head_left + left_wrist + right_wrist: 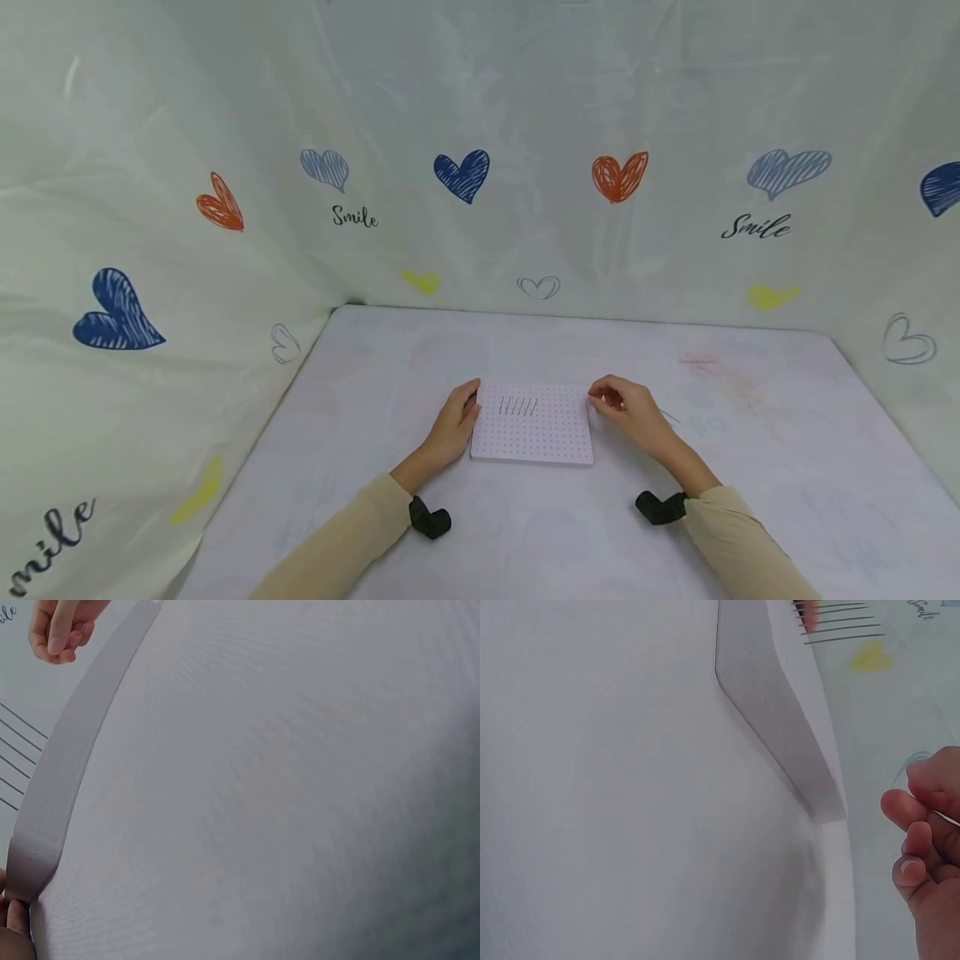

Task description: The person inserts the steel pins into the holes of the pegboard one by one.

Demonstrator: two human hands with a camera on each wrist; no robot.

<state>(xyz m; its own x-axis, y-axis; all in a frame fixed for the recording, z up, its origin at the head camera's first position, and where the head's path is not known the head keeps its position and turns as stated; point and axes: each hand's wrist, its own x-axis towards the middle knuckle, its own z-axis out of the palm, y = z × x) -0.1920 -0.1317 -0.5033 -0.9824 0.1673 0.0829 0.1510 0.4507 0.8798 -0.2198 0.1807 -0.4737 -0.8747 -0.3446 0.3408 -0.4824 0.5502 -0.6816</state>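
Note:
A white board with a grid of small holes (543,437) is on the table, and several thin dark pins (517,406) stand in a row in its upper left part. My left hand (452,423) grips the left edge of this pegboard; only fingertips (19,919) show in the left wrist view. By the upper right corner, my right hand (630,410) has thumb and fingers loosely curled. Nothing is visible between the fingertips (904,806) in the right wrist view. That view also has the board's side wall (769,697) and the pins (844,622).
A few thin dark sticks (670,417) lie on the white table (787,467) just right of my right hand. Reddish smudges (712,367) mark the tabletop farther back. Behind it hangs a pale sheet (540,100) printed with hearts.

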